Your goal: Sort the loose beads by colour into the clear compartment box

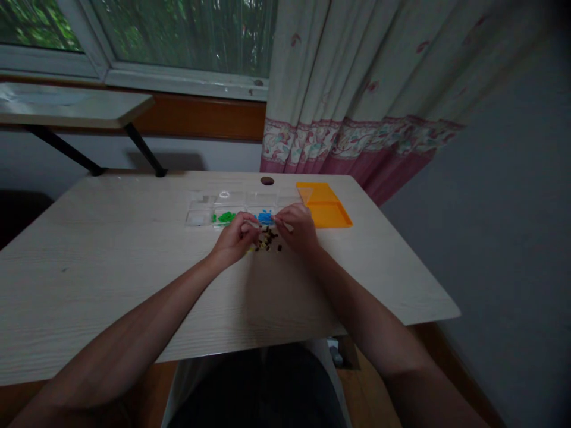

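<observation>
A clear plastic box (209, 209) with several compartments lies on the pale wooden table (111, 267). One compartment holds green pieces (224, 217), another blue pieces (265, 216). A small heap of dark and yellowish pieces (268, 241) lies on the table just in front of the box. My left hand (234, 238) rests beside the heap with its fingers curled in a pinch. My right hand (298, 226) is on the other side of the heap, fingers pinched together near the blue pieces. What either pinch holds is too small to see.
An orange tray (325, 205) lies right of the box. A dark round hole (267, 180) marks the table's far edge. Beyond stand a wall shelf (66, 107), a window and a patterned curtain (357, 89). The table's right edge drops to the floor.
</observation>
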`<state>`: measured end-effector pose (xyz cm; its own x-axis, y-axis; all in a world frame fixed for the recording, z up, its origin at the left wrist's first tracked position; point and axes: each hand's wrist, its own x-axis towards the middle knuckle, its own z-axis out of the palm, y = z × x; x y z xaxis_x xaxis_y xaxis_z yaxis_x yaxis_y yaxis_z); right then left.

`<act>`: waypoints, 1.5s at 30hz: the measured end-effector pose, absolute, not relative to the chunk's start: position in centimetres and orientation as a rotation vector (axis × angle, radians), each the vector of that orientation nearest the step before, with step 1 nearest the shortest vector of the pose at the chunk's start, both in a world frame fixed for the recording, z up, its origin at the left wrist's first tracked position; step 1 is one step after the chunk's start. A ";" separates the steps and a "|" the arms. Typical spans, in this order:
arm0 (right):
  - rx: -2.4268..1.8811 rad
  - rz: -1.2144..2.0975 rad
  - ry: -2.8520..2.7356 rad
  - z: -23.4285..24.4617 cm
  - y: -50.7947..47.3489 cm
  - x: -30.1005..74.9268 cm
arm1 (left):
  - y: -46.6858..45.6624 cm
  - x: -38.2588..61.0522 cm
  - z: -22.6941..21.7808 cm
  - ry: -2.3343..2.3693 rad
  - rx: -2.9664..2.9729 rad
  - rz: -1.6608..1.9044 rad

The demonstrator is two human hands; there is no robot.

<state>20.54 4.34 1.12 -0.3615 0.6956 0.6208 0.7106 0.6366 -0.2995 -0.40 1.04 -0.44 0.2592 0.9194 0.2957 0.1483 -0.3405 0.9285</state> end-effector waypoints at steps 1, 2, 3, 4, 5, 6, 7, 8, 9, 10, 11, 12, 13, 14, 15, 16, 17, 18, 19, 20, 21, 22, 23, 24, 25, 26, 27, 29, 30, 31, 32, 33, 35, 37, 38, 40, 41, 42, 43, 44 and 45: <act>-1.057 -0.012 -2.156 1.4 3.9 20.2 | 1.0 -0.4 -0.4 0.966 1.642 1.179; -1.020 0.004 -2.192 1.6 3.5 19.8 | 1.0 -0.4 -0.4 0.949 1.605 1.194; -0.981 0.018 -2.224 1.7 3.1 19.5 | 1.0 -0.4 -0.3 0.941 1.580 1.209; -0.939 0.029 -2.247 1.8 2.8 19.2 | 0.9 -0.4 -0.2 0.938 1.561 1.223; -0.901 0.038 -2.260 1.8 2.6 19.1 | 0.9 -0.4 -0.1 0.941 1.543 1.237; -0.873 0.046 -2.266 1.8 2.5 18.9 | 0.8 -0.4 0.0 0.948 1.527 1.245; -0.853 0.057 -2.270 1.7 2.5 18.9 | 0.8 -0.4 0.0 0.956 1.514 1.244; -0.844 0.073 -2.275 1.7 2.4 18.8 | 0.8 -0.4 0.0 0.963 1.502 1.239; -0.840 0.091 -2.278 1.6 2.5 18.8 | 0.9 -0.3 -0.1 0.967 1.495 1.233; -0.837 0.110 -2.282 1.6 2.5 18.8 | 0.9 -0.3 -0.2 0.968 1.493 1.227; -0.830 0.124 -2.287 1.6 2.5 18.8 | 1.0 -0.3 -0.4 0.968 1.494 1.224; -0.819 0.131 -2.290 1.6 2.5 18.8 | 1.1 -0.3 -0.6 0.967 1.498 1.226; -0.808 0.131 -2.290 1.6 2.5 18.8 | 1.1 -0.2 -0.8 0.966 1.501 1.234; -0.797 0.126 -2.289 1.6 2.5 18.8 | 1.2 -0.2 -1.0 0.968 1.503 1.240; -0.787 0.117 -2.288 1.7 2.5 18.7 | 1.3 -0.2 -1.1 0.974 1.502 1.248; -0.780 0.106 -2.287 1.7 2.5 18.7 | 1.3 -0.1 -1.2 0.980 1.501 1.256; -0.779 0.096 -2.289 1.7 2.5 18.8 | 1.3 -0.1 -1.3 0.987 1.505 1.260; -0.786 0.088 -2.293 1.7 2.5 18.8 | 1.3 -0.1 -1.4 0.997 1.518 1.259; -0.798 0.084 -2.301 1.7 2.6 18.8 | 1.3 -0.2 -1.4 1.009 1.539 1.254; -0.814 0.082 -2.309 1.7 2.7 18.8 | 1.2 -0.2 -1.3 1.021 1.567 1.248; -0.830 0.085 -2.318 1.7 2.7 18.9 | 1.2 -0.2 -1.3 1.034 1.597 1.240; -0.840 0.089 -2.324 1.6 2.8 18.9 | 1.1 -0.3 -1.3 1.046 1.629 1.231; -0.842 0.094 -2.328 1.6 2.8 18.8 | 1.1 -0.4 -1.2 1.061 1.662 1.225; -0.837 0.099 -2.331 1.5 2.8 18.8 | 1.0 -0.4 -1.1 1.081 1.698 1.217; -0.832 0.102 -2.332 1.5 2.8 18.8 | 1.0 -0.5 -1.0 1.107 1.738 1.211; -0.831 0.101 -2.330 1.5 2.9 18.7 | 1.0 -0.6 -0.9 1.141 1.780 1.207; -0.840 0.097 -2.326 1.4 3.0 18.8 | 0.9 -0.7 -0.9 1.179 1.823 1.204; -0.892 0.078 -2.306 1.3 3.5 19.1 | 1.0 -1.0 -0.7 1.247 1.926 1.191; -0.936 0.062 -2.285 1.2 3.9 19.5 | 1.0 -1.1 -0.7 1.267 1.999 1.176; -0.989 0.045 -2.255 1.1 4.4 20.0 | 1.0 -1.3 -0.6 1.273 2.092 1.150; -1.049 0.027 -2.218 0.9 5.1 20.7 | 1.1 -1.4 -0.5 1.262 2.205 1.109; -1.117 0.008 -2.166 0.7 5.8 21.4 | 1.1 -1.6 -0.4 1.232 2.327 1.054; -1.268 -0.028 -2.062 0.2 7.1 22.9 | 0.9 -1.8 -0.2 1.151 2.539 0.921; -1.393 -0.068 -1.965 -0.3 8.2 24.2 | 0.7 -2.0 0.2 1.107 2.654 0.810; -1.431 -0.082 -1.935 -0.5 8.5 24.6 | 0.6 -2.0 0.3 1.110 2.678 0.772; -1.461 -0.093 -1.919 -0.8 8.8 25.0 | 0.4 -2.1 0.6 1.140 2.692 0.721; -1.463 -0.093 -1.926 -0.9 8.9 25.1 | 0.4 -2.2 0.7 1.154 2.692 0.700; -1.463 -0.092 -1.936 -0.9 8.9 25.0 | 0.5 -2.3 0.7 1.168 2.691 0.681; -1.461 -0.090 -1.945 -1.0 8.8 25.0 | 0.5 -2.4 0.6 1.183 2.692 0.666; -1.458 -0.088 -1.951 -1.1 8.8 24.9 | 0.7 -2.5 0.6 1.198 2.694 0.655; -1.455 -0.085 -1.956 -1.1 8.8 24.9 | 0.8 -2.7 0.4 1.213 2.700 0.647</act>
